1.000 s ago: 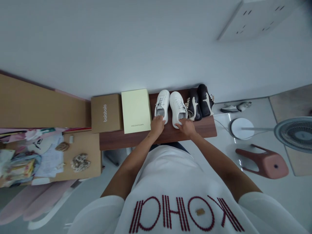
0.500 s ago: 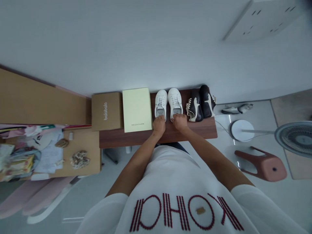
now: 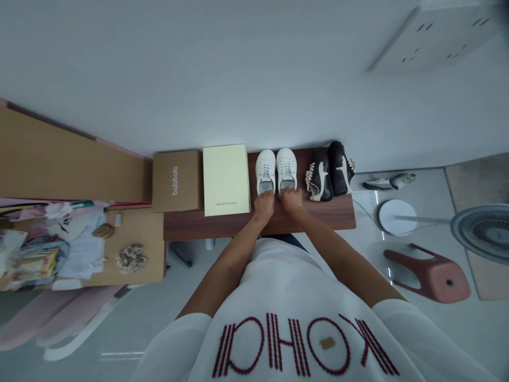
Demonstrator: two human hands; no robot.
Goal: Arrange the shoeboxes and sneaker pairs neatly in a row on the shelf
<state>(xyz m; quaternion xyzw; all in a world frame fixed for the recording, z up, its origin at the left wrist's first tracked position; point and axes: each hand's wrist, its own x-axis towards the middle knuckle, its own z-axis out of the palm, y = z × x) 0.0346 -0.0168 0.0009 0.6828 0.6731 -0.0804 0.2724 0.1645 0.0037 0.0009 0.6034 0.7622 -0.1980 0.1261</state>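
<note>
Left hand point(image 3: 263, 206) at heel of left white sneaker point(image 3: 265, 172); right hand point(image 3: 291, 200) at heel of right white sneaker point(image 3: 287, 170). Both hands touching, fingers bunched; pinch or no pinch, cannot tell. Sneakers side by side on dark wood tabletop point(image 3: 318, 218). Pale green box point(image 3: 226, 180) just left, black-and-cream shoes point(image 3: 329, 172) just right.
</note>
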